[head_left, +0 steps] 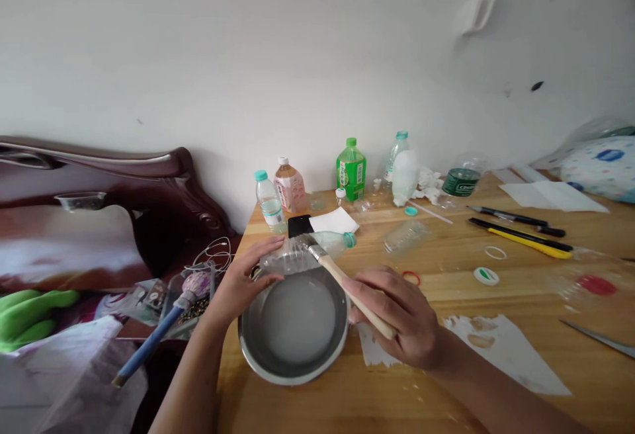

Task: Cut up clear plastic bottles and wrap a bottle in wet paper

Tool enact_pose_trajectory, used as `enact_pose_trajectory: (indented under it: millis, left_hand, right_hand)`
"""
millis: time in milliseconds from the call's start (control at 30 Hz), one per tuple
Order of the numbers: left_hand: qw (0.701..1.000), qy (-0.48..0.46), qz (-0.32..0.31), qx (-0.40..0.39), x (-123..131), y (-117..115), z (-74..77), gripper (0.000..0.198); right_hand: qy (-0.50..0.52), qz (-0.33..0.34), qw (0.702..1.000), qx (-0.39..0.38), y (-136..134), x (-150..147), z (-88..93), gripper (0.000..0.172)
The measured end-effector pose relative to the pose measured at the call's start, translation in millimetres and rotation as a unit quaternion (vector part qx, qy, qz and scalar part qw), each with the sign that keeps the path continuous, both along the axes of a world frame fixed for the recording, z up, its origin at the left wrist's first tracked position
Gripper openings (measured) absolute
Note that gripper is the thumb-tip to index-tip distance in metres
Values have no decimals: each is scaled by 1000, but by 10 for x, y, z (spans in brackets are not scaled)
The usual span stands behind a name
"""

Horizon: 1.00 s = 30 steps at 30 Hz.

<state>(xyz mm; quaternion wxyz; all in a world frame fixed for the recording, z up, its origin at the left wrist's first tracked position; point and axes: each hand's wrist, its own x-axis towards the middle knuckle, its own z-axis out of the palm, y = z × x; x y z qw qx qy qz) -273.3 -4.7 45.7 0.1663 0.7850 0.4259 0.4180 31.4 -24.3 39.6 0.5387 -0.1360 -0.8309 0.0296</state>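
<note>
My left hand grips the base end of a clear plastic bottle, which lies on its side above the far rim of a metal bowl. A teal ring circles the bottle's neck at its right end. In my right hand is a paintbrush with a pale wooden handle, its bristles against the bottle's upper side. Cloudy whitish liquid fills part of the bowl below. Beneath my right hand lies torn white paper.
Behind the bowl stand a teal-capped bottle, a pink-labelled bottle and a green bottle. Pens, a yellow cutter and a scissor blade lie rightward. A blue-handled stick is beside the table at left.
</note>
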Motion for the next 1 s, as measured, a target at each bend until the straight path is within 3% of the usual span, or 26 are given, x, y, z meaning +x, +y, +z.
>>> enact_pose_trajectory:
  millis: [267,467,633,800,1000]
  left_hand:
    - [989,-129,68,-32,-2,12,-8,60]
    - [953,-271,105,-91,-8,22,-6,59]
    - [904,-409,74,-104,-17,35,-5,54]
    - [867,-463,39,-177,13,6,29,47]
    - [849,-476,1,-231,18,-31,51,75]
  right_hand:
    - [-32,24,999,18,-31,-11,-7,47]
    - [-67,36,997,-2,-37,-44,-30,42]
    - [-58,54,997,-13,-34,-34,-75,47]
    - [-46,62,997,-10,-52,1,-92,50]
    - [-15,38,999,-26,-114,33,-51,38]
